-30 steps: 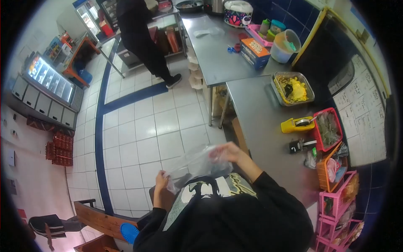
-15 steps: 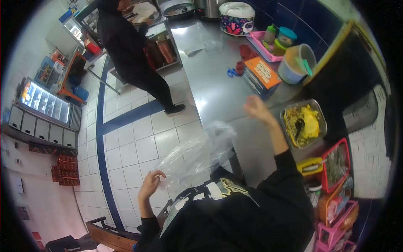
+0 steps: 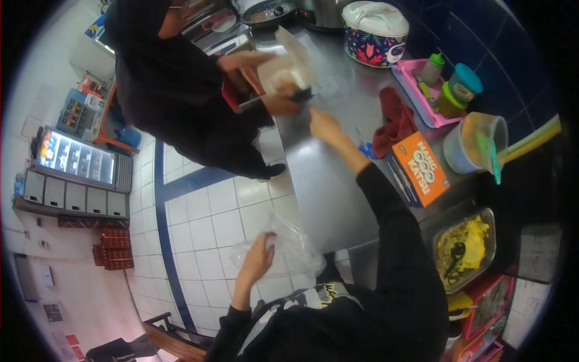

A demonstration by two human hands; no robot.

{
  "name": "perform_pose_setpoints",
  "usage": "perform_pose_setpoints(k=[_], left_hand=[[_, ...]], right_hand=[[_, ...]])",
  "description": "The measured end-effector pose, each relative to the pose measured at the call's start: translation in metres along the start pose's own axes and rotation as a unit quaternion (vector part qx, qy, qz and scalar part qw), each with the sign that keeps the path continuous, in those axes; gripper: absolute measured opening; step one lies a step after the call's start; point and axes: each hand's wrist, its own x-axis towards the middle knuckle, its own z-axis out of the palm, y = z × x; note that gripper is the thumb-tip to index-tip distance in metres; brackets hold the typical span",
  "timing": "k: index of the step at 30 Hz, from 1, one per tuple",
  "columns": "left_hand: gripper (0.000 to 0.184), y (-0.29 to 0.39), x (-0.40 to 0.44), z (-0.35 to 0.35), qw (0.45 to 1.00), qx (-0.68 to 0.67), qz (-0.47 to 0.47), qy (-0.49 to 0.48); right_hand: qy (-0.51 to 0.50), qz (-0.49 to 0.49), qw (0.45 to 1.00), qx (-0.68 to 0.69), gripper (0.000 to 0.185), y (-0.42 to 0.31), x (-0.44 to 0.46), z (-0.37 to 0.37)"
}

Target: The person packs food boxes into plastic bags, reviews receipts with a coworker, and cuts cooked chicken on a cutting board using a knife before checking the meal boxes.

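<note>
My left hand is closed on a clear plastic bag that hangs over the floor in front of my body. My right hand reaches over the steel counter, close to a dark object at the co-worker's hand; its fingers are blurred, and whether they touch that object is unclear. The co-worker in dark clothing holds an open paper box with food in it, its lid raised.
On the counter stand a floral rice cooker, a red cloth, blue scissors, an orange box, a pink tray, a plastic tub and a food tray. A pan sits farther back.
The co-worker has come nearer, now with the open box in hand. My right hand has left the bag and stretched forward over the counter. My left hand keeps the bag; the view has shifted.
</note>
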Motion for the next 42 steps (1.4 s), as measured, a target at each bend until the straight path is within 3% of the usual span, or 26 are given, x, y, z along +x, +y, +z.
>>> perform_pose_setpoints(k=[2, 4, 6, 8, 10, 11, 12, 14, 16, 18, 20, 22, 23, 25, 28, 30, 32, 33, 34, 39, 41, 42], left_hand=[[0.03, -0.005, 0.004, 0.008, 0.999, 0.002, 0.033, -0.028], [0.03, -0.009, -0.007, 0.011, 0.997, -0.008, -0.027, -0.069], [0.03, -0.02, -0.021, 0.009, 0.996, -0.016, -0.047, -0.072], [0.03, -0.028, -0.028, 0.01, 0.995, -0.029, -0.064, -0.072], [0.032, -0.034, -0.032, 0.009, 0.993, -0.042, -0.085, -0.073], [0.032, -0.027, -0.029, 0.007, 0.993, -0.043, -0.088, -0.073], [0.033, -0.014, -0.016, 0.003, 0.988, -0.036, -0.111, -0.101], [0.035, -0.004, -0.001, 0.002, 0.982, -0.03, -0.132, -0.131], [0.038, -0.004, 0.01, 0.002, 0.985, -0.018, -0.084, -0.153], [0.04, -0.005, 0.015, 0.005, 0.992, -0.006, -0.028, -0.123], [0.042, -0.001, 0.02, 0.006, 0.995, 0.003, 0.028, -0.091], [0.039, 0.007, 0.029, 0.001, 0.988, 0.013, -0.035, -0.149], [0.039, 0.005, 0.037, 0.001, 0.988, 0.011, -0.032, -0.149], [0.042, 0.001, 0.065, 0.003, 0.991, 0.029, 0.096, -0.092], [0.051, 0.019, 0.154, -0.008, 0.988, 0.074, 0.093, -0.098], [0.053, 0.027, 0.228, -0.001, 0.982, 0.132, 0.121, -0.053], [0.057, 0.033, 0.304, 0.014, 0.97, 0.191, 0.147, 0.007], [0.06, 0.028, 0.339, 0.025, 0.963, 0.212, 0.164, 0.041], [0.06, 0.033, 0.365, 0.03, 0.962, 0.211, 0.166, 0.039], [0.063, 0.017, 0.43, 0.055, 0.95, 0.254, 0.122, 0.137], [0.063, 0.007, 0.43, 0.062, 0.952, 0.255, 0.108, 0.13], [0.063, 0.002, 0.427, 0.064, 0.954, 0.255, 0.097, 0.122]], right_hand=[[-0.06, -0.02, 0.996, -0.069, 0.029, 0.005, 0.035, 0.04], [-0.142, 0.055, 0.986, -0.065, 0.029, 0.025, 0.044, 0.084], [-0.223, 0.018, 0.968, -0.117, 0.032, 0.019, 0.016, 0.045], [-0.139, -0.03, 0.989, -0.04, 0.035, 0.053, -0.013, 0.058], [-0.283, 0.013, 0.942, 0.181, 0.041, 0.025, -0.044, 0.004], [-0.281, 0.014, 0.911, 0.301, 0.046, -0.006, -0.062, -0.035], [-0.27, 0.018, 0.869, 0.415, 0.053, -0.034, -0.071, -0.068], [-0.217, 0.026, 0.867, 0.447, 0.056, -0.056, -0.074, -0.095], [-0.16, 0.031, 0.863, 0.478, 0.059, -0.061, -0.081, -0.117], [0.048, -0.014, 0.871, 0.489, 0.064, -0.053, -0.097, -0.139], [0.175, 0.042, 0.936, 0.302, 0.064, -0.021, -0.117, -0.164], [0.262, 0.064, 0.963, -0.013, 0.063, 0.019, -0.141, -0.176], [0.264, 0.063, 0.962, -0.016, 0.063, 0.033, -0.153, -0.177], [0.216, 0.147, 0.965, -0.032, 0.06, 0.054, -0.17, -0.172], [0.236, 0.128, 0.96, -0.082, 0.06, 0.052, -0.172, -0.156], [0.256, 0.122, 0.958, -0.047, 0.055, 0.05, -0.16, -0.14], [0.255, 0.082, 0.956, 0.116, 0.05, 0.047, -0.133, -0.114], [0.253, 0.054, 0.96, 0.108, 0.051, 0.038, -0.112, -0.101], [0.25, 0.025, 0.963, 0.1, 0.052, 0.028, -0.087, -0.088], [0.283, 0.068, 0.956, 0.032, 0.073, 0.037, 0.066, -0.016], [0.193, 0.11, 0.971, -0.087, 0.079, 0.045, 0.102, 0.0], [0.19, 0.107, 0.972, -0.083, 0.079, 0.055, 0.116, 0.01]])
